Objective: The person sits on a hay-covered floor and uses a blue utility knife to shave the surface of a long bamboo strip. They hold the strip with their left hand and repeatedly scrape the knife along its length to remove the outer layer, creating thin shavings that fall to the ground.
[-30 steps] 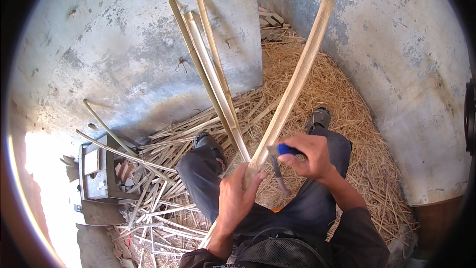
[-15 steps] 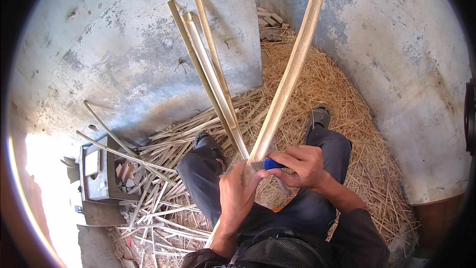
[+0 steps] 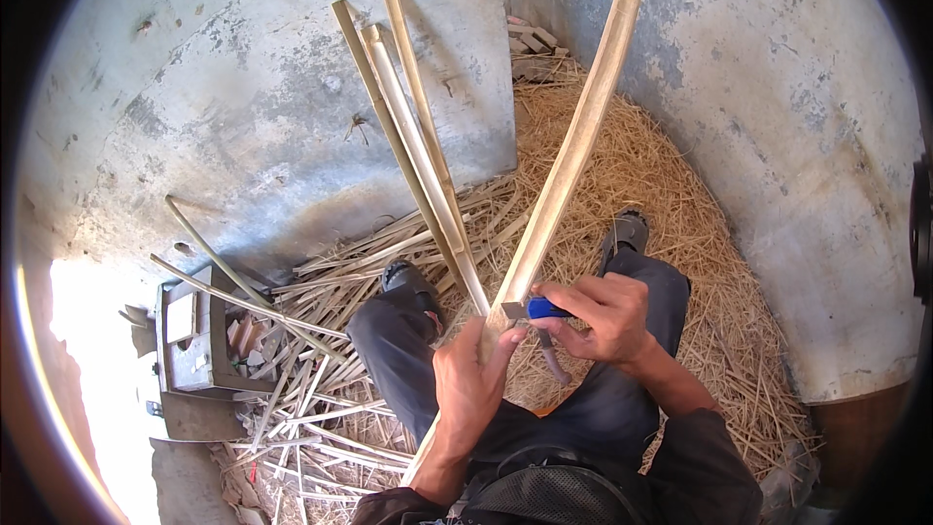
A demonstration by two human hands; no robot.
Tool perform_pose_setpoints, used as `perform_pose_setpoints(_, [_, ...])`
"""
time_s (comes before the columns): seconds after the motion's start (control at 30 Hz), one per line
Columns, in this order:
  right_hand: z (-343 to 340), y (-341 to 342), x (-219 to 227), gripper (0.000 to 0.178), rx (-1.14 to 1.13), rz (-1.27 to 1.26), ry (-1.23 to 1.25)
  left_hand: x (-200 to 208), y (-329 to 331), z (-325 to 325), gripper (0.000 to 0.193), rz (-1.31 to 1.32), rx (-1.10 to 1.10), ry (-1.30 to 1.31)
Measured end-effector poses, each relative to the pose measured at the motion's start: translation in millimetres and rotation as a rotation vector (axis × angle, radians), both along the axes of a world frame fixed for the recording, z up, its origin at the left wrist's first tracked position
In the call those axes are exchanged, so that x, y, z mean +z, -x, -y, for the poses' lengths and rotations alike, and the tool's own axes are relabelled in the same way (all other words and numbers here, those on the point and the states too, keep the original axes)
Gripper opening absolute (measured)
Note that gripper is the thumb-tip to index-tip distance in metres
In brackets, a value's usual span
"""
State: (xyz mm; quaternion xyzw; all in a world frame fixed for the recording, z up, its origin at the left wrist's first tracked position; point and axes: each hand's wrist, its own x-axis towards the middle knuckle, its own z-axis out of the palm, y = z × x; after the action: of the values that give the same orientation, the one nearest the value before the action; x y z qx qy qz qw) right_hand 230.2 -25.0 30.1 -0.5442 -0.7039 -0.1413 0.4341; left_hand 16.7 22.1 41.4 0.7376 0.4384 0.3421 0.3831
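Note:
A long split bamboo piece (image 3: 575, 151) slants from my lap up and away to the right, its hollow side showing. Near its lower part, my left hand (image 3: 466, 381) is closed around it, thumb lying along the edge. My right hand (image 3: 610, 323) grips a blue-handled knife (image 3: 547, 307). The short metal blade sits at the bamboo's right edge, just beyond my left thumb; whether it cuts in I cannot tell. Below the right hand hangs a thin greyish-brown curved thing (image 3: 556, 362), too unclear to name.
Several bamboo lengths (image 3: 413, 141) lean against the grey wall ahead. Loose bamboo strips (image 3: 321, 321) cover the floor at left, and a heap of shavings (image 3: 671, 185) lies at right. An open box (image 3: 199, 345) with rubble inside stands at far left. My shoes (image 3: 627, 228) rest among the scraps.
My right hand and the knife have moved slightly up and to the right, away from the left hand. The left thumb has shifted a little, and the bamboo barely moved.

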Motion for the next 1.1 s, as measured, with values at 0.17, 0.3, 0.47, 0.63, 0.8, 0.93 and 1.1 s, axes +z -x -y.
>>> perform_pose_setpoints(0.17, [0.9,0.0,5.8,0.035,-0.013,0.04,0.013,3.8,1.0,0.4,0.043,-0.013,0.005,-0.006])
perform_pose_setpoints(0.3, [-1.7,-1.2,8.7,0.035,-0.018,0.052,0.01,-2.0,2.7,-2.4,0.037,-0.02,0.01,-0.029])
perform_pose_setpoints(0.47, [-0.3,-0.6,10.5,0.033,-0.027,0.036,0.047,-7.8,5.0,-1.3,0.034,-0.02,0.014,-0.054])
perform_pose_setpoints(0.63, [-17.7,-33.5,14.0,0.029,-0.158,-0.161,-0.054,-13.1,13.0,8.1,0.043,-0.12,-0.021,0.023])
perform_pose_setpoints(0.8, [-32.4,-67.4,11.7,0.035,-0.232,-0.182,-0.098,-19.6,24.4,17.2,0.04,-0.141,-0.052,0.114])
perform_pose_setpoints(0.93, [-40.7,-79.0,9.0,0.036,-0.201,-0.204,-0.059,-27.1,33.9,16.5,0.038,-0.173,-0.06,0.061])
perform_pose_setpoints(1.1, [-57.7,-122.9,1.9,0.039,-0.346,-0.301,-0.043,-37.4,48.7,23.9,0.041,-0.241,-0.076,0.164])
